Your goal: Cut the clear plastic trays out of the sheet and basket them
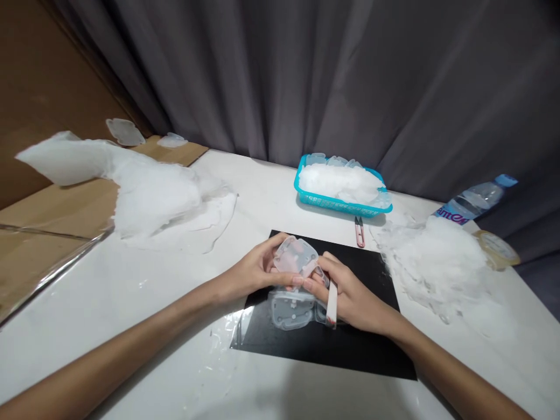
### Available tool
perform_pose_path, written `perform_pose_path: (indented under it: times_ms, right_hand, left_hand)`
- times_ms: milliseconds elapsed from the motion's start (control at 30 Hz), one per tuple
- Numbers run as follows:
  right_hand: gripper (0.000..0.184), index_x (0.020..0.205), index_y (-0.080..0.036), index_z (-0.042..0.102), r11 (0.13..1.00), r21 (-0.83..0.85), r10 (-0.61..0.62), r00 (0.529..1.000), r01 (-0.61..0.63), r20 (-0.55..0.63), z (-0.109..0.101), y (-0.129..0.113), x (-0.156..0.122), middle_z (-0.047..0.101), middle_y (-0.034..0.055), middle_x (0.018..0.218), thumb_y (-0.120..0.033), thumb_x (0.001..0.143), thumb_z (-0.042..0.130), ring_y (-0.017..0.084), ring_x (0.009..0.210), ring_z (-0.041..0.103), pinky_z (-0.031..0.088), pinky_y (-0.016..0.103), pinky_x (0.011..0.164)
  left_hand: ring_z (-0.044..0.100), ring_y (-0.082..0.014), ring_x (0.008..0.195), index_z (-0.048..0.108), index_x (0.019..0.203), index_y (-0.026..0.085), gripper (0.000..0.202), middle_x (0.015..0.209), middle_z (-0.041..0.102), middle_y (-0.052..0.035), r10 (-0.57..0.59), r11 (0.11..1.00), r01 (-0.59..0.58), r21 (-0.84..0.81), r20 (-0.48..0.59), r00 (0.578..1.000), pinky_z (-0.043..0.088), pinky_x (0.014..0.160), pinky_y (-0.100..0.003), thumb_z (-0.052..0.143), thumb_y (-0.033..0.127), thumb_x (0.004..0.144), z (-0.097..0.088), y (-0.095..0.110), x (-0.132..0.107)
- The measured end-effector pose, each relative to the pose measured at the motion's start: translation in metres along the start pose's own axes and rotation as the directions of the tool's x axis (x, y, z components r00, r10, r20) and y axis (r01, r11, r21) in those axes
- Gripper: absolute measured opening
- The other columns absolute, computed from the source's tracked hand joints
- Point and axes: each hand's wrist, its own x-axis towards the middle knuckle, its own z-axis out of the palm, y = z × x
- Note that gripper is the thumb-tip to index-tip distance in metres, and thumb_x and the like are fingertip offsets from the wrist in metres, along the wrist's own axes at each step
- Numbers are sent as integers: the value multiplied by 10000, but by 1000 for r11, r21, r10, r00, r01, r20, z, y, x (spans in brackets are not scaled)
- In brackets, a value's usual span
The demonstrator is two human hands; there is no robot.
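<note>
My left hand (262, 262) is closed around a clear, rounded plastic piece (297, 256), thumb along its lower edge. In my right hand (343, 289) is a slim white-handled tool (332, 303) with red marks at its low end; its working tip is hidden by the fingers. The right fingertips also touch the right edge of the plastic piece. Both hands are over a glossy black sheet (350, 350). Just below the fingers a similar clear shape (292, 310) shows on the sheet; I cannot tell whether it is another piece or a reflection.
Behind the sheet are a blue basket (345, 205) of white material and red-handled thread snips (359, 233). White fluffy heaps lie left (153, 192) and right (441, 262). A water bottle (475, 198) and tape roll (499, 248) stand right; cardboard (61, 210) lies left.
</note>
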Motion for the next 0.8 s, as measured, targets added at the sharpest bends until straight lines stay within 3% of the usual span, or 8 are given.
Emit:
perform_pose_path:
  times_ms: [200,367,533,633,733,800]
  right_hand:
    - [194,900,-231,506,973,-223,-60,998,58,-6,-4,-2,-3,565,20,915,-314,1075,528,208,924,528,457,346,800]
    - [178,902,-231,468,908,-401,-139,990,124,-8,-5,-8,-5,597,40,965,-255,1065,534,227,940,505,435,362,785]
    - [131,931,-227,481,887,-450,-144,988,104,-56,-4,-3,-4,599,50,993,-238,1057,517,231,930,498,421,364,781]
    - [140,888,-222,495,934,-346,-129,987,90,-91,-4,-3,-3,581,33,925,-206,1019,543,219,909,509,406,343,758]
    - [146,854,-217,527,998,-45,-57,990,51,-128,-5,-7,-3,564,0,864,-220,973,610,180,857,524,414,304,750]
    - [166,841,-215,525,985,173,18,992,4,-124,-4,-8,-2,555,-22,823,-250,949,647,145,765,503,404,274,694]
  left_hand:
    - [661,-148,855,647,1049,157,356,961,691,-33,-3,1000,5,30,-47,999,535,762,-252,884,256,802,-4,-2,1]
    - [559,-92,628,640,997,151,324,762,620,18,-81,995,80,66,12,997,451,560,-200,861,322,833,0,4,-1]
    - [543,-76,600,646,1042,156,333,760,614,30,-81,991,79,106,10,997,458,534,-183,844,353,860,0,4,1]
    - [539,-71,593,653,1025,145,331,754,620,25,-81,991,80,107,-3,997,445,520,-175,842,363,863,1,4,1]
    - [514,-69,569,664,1024,128,348,712,609,26,-104,993,105,60,-15,994,423,504,-176,835,387,866,5,8,0]
    - [490,-60,558,669,1000,123,348,720,611,24,-111,993,112,25,-36,993,404,500,-174,841,389,856,8,10,-1]
